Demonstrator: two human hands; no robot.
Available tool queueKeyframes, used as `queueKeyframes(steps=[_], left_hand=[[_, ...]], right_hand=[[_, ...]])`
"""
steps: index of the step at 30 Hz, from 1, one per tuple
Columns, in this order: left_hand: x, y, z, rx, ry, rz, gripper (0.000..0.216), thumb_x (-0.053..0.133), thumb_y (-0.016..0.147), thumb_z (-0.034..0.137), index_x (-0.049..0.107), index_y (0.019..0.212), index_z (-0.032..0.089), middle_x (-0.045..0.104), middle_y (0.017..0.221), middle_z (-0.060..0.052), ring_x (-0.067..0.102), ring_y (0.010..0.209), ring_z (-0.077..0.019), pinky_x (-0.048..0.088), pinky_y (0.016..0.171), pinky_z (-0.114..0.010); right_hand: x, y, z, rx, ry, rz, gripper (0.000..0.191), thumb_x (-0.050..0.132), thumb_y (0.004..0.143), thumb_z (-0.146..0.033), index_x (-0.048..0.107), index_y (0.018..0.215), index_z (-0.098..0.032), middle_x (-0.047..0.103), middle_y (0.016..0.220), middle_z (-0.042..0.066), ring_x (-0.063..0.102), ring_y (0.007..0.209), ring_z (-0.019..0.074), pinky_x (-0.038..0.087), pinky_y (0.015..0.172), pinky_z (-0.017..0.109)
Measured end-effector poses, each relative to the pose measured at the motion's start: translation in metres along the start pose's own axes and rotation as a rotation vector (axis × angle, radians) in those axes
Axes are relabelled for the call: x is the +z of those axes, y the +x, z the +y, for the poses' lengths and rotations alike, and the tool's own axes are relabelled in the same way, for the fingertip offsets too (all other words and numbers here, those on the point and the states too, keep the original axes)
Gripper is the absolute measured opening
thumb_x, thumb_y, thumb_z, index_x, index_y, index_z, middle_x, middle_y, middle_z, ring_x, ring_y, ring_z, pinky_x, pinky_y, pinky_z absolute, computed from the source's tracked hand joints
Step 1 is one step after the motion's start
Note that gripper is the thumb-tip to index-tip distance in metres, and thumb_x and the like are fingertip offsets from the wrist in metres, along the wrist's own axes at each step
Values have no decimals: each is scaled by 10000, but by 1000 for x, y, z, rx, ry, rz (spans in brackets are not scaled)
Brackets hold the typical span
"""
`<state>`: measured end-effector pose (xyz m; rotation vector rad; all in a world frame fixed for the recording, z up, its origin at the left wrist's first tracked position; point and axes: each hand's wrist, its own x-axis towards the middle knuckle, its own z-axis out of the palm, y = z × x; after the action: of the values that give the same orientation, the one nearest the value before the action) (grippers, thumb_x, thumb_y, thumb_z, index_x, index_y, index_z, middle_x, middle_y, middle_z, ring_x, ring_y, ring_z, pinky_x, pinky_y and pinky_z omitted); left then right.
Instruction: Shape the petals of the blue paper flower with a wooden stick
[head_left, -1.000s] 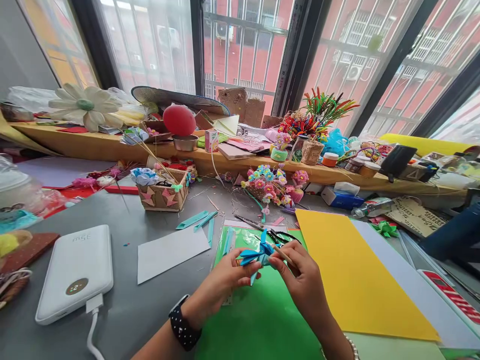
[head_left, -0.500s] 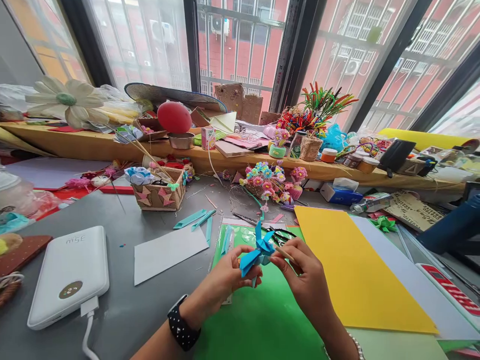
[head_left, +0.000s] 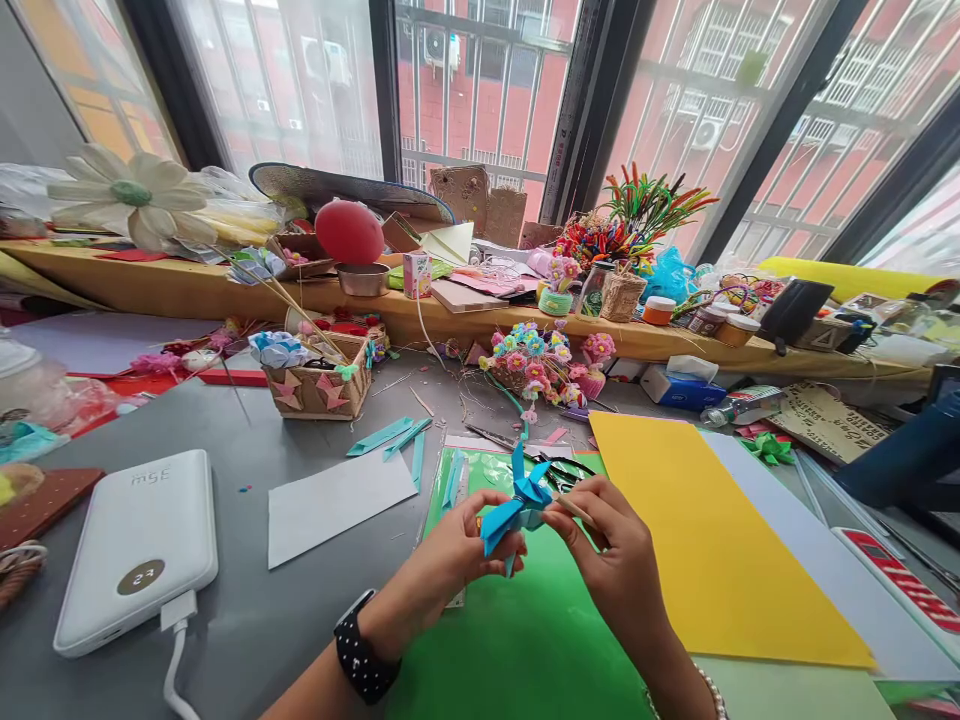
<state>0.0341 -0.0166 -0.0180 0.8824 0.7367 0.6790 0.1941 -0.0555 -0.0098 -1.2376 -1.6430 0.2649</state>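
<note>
Above the green mat [head_left: 525, 640], my left hand [head_left: 461, 545] pinches a folded blue paper flower [head_left: 517, 505] with pointed petals. My right hand [head_left: 611, 545] is closed on a thin wooden stick [head_left: 576, 508], whose tip meets the flower's right side. Fingers partly hide where stick and paper touch. Folded blue paper strips [head_left: 382, 437] lie behind and left of my hands, beside a blank white paper [head_left: 337, 508]. Behind the flower, black-handled scissors [head_left: 570, 470] are partly covered by it.
A white power bank [head_left: 139, 550] with a plugged cable lies at left. Yellow card [head_left: 720, 540] covers the right side over white sheets. A cardboard box [head_left: 319, 385] of paper flowers and a bunch of crochet flowers [head_left: 529, 365] stand at the back, below a crowded shelf [head_left: 480, 325].
Hardly anything differs. The flower and the fingers of both hands have shifted very slightly; the grip of each hand is the same.
</note>
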Motion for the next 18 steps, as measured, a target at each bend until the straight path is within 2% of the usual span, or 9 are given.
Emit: queueKeyframes(steps=[7, 14, 18], left_hand=[[0, 0, -1, -10, 43, 10, 403, 735, 615, 283, 472, 897, 164, 587, 593, 36, 555, 550, -96, 367, 557, -229], [-2, -1, -1, -30, 63, -35, 377, 719, 609, 254, 498, 904, 174, 578, 574, 49, 563, 567, -104, 372, 560, -228], [-6, 1, 0, -5, 118, -33, 365, 704, 623, 240, 502, 920, 172, 631, 677, 12, 606, 671, -130, 420, 658, -255]], right_hand=[[-1, 0, 2, 10, -26, 0, 126, 534, 826, -251, 610, 746, -191, 517, 723, 28, 546, 670, 154, 475, 556, 245], [-1, -1, 3, 33, -12, -20, 144, 527, 829, -265, 618, 747, -189, 523, 733, 30, 550, 679, 154, 472, 564, 242], [0, 0, 5, 19, -52, -33, 136, 534, 825, -259, 628, 756, -188, 517, 724, 20, 541, 641, 139, 453, 550, 232]])
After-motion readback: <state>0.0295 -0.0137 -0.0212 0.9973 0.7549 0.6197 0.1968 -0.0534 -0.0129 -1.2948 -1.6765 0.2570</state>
